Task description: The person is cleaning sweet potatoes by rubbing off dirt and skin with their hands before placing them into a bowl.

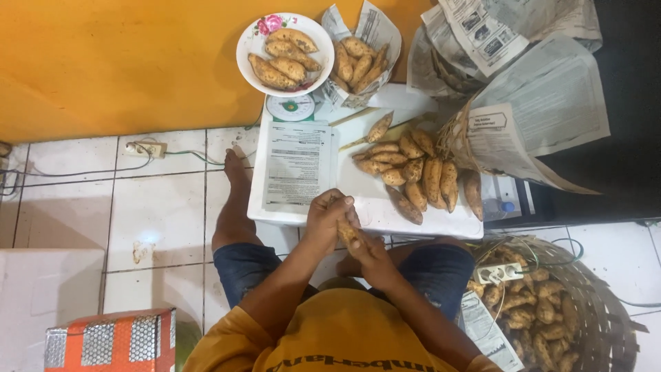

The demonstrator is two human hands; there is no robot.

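Note:
Both hands grip one brown sweet potato [346, 231] over the near edge of a low white board [372, 200]. My left hand [331, 215] wraps its upper end and my right hand [374, 256] holds its lower end. A pile of several sweet potatoes [418, 173] lies on the board just beyond my hands. A printed sheet [297, 165] lies on the board's left part.
A flowered plate of sweet potatoes [284, 52] rests on a green-dialled scale [290, 107]. Newspaper wraps more potatoes [360, 60]. Loose newspapers [523, 83] lie at the right. A woven basket [606, 317] of potatoes stands at lower right, an orange box [110, 339] lower left.

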